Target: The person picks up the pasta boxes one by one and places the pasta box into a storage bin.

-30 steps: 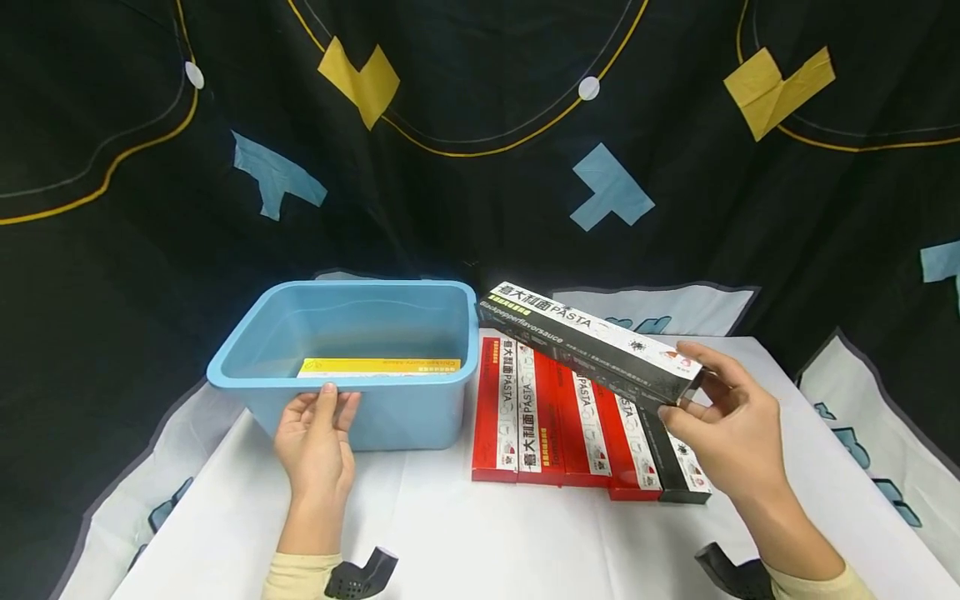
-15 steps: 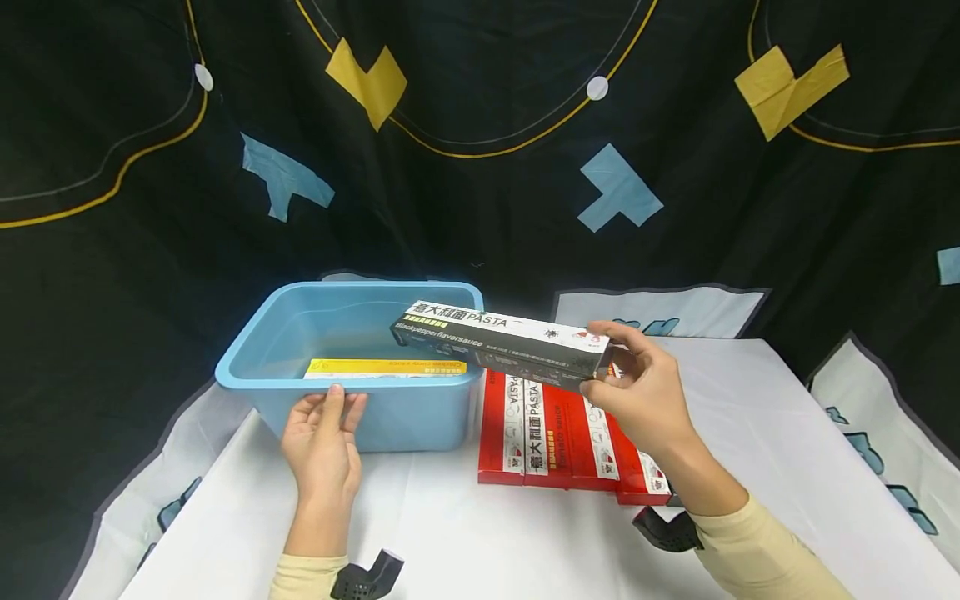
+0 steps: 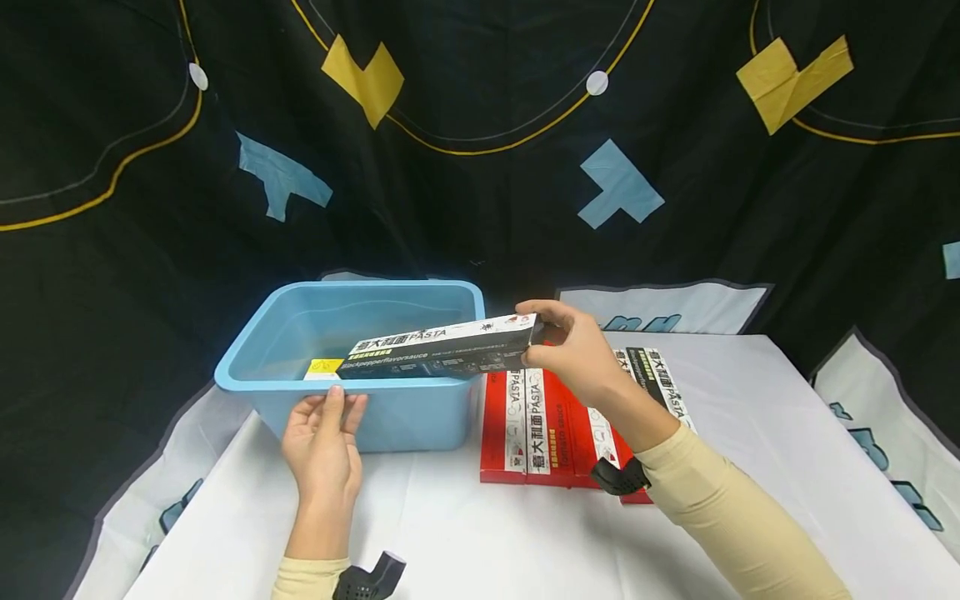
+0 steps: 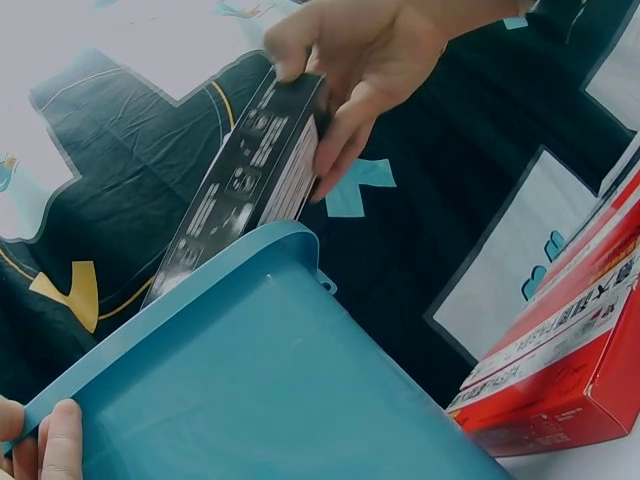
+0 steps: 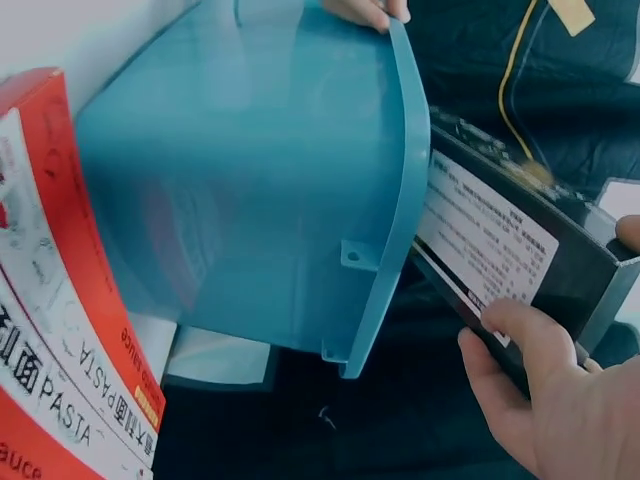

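Observation:
My right hand (image 3: pixel 573 346) grips a black and white pasta box (image 3: pixel 442 348) by its right end. The box slants down to the left, its far end inside the blue plastic bin (image 3: pixel 405 417) and its near end above the right rim. In the right wrist view, fingers and thumb are on opposite sides of the black box (image 5: pixel 490 220). My left hand (image 3: pixel 326 442) pinches the bin's front rim, thumb on top and fingers below against the outside. Inside the bin lies a yellow box (image 3: pixel 322 367), mostly hidden behind the black one.
To the right of the bin, several red pasta boxes (image 3: pixel 558 433) lie side by side on the white table (image 3: pixel 480 533). Another black pasta box (image 3: pixel 652 375) sits at the row's right end, partly hidden by my right forearm. A dark curtain (image 3: pixel 480 208) hangs behind the table.
My right hand has carried the black pasta box leftward from above the row of boxes, and its far end has dipped into the bin. The left hand keeps its hold on the rim.

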`<state>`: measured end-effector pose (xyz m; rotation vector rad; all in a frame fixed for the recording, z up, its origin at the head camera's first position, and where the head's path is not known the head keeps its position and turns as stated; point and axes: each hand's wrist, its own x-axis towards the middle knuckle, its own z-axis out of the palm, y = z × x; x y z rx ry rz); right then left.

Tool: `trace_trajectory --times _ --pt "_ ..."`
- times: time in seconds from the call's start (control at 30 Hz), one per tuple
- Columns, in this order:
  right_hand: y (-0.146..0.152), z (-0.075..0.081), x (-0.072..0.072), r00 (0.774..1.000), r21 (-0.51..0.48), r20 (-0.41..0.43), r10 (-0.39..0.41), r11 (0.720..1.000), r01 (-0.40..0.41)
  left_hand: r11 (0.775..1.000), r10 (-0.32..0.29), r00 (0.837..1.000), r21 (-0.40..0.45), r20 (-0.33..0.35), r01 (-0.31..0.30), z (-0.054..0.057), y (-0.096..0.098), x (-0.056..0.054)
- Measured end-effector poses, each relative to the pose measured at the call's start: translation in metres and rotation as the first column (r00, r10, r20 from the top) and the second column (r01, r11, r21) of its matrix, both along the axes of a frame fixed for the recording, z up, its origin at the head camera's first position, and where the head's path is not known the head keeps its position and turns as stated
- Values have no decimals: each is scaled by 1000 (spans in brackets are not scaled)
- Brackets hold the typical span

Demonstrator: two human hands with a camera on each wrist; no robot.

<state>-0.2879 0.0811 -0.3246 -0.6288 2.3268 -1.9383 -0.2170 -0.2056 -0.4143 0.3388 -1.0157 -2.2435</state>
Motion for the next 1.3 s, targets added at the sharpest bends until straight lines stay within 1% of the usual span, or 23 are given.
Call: trace_trajectory --times 0.07,0.2,0.4,0.57,0.87,1.0,1.1,1.2,1.3 --pt "-6 1 -6 999 -13 6 37 999 -37 1000 -2 1000 -2 2 2 0 0 0" --pt "-20 3 -17 996 6 -1 91 996 -91 1000 0 1000 4 -10 1 0 0 0" --pt "-41 7 -30 989 116 11 151 982 -151 1000 2 1000 -7 -19 -2 0 0 1" --pt "-56 6 -35 983 198 21 182 963 -182 1000 -7 1000 -21 -14 7 -2 0 2" --pt "-85 4 -40 973 352 -23 228 913 -206 1000 -3 1000 -27 -4 3 -1 -2 1" --pt "-97 5 -41 967 401 -17 253 888 -226 1000 2 1000 -26 -6 -2 -1 -2 1" --pt "-104 5 -41 962 419 -1 271 874 -246 1000 4 1000 -18 -7 -4 -1 -2 1" --pt "-110 6 -41 958 457 5 286 852 -256 1000 0 1000 -15 -7 -1 -1 -2 1" --pt "-116 6 -43 957 512 -1 291 822 -249 1000 0 1000 -13 -11 0 -1 -2 1"
